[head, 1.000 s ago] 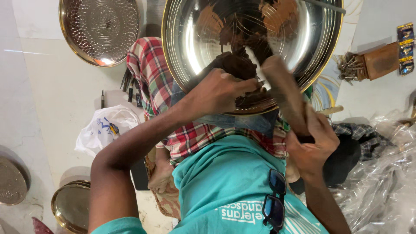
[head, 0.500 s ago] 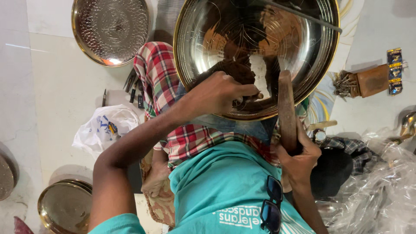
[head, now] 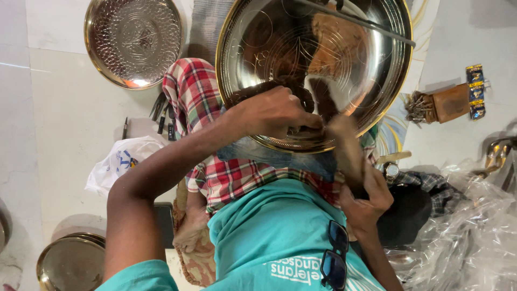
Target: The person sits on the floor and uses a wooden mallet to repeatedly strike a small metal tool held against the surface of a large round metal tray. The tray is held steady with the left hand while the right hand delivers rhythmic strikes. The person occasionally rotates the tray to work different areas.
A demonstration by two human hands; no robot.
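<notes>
The person sits on the pale floor with a large brass plate (head: 258,48) propped on the lap, its polished face mirroring the hands. The left hand (head: 269,113) rests on the plate's near rim, fingers (head: 301,121) curled shut around something small and dark that I cannot make out. The right hand (head: 366,199), just right of the lap, is closed around the handle of a wooden mallet (head: 344,145), whose blurred head sits at the plate's near edge beside the left hand.

A second embossed metal plate (head: 134,40) lies flat at the far left. A third brass dish (head: 72,264) sits near left, partly cut off by the frame. Between them lies a crumpled white plastic bag (head: 126,161) with a small blue and yellow print, and just beyond it a few dark hand tools (head: 161,116).

On the far right stands a brown box (head: 449,102) with a bundle of metal punches (head: 417,108) poking from its left end, and a narrow blue and yellow packet strip (head: 475,91) touching its right side. Clear crumpled plastic sheeting (head: 468,237) fills the near right. A wristwatch (head: 391,171) lies beside the plaid cloth (head: 237,178) on the lap.
</notes>
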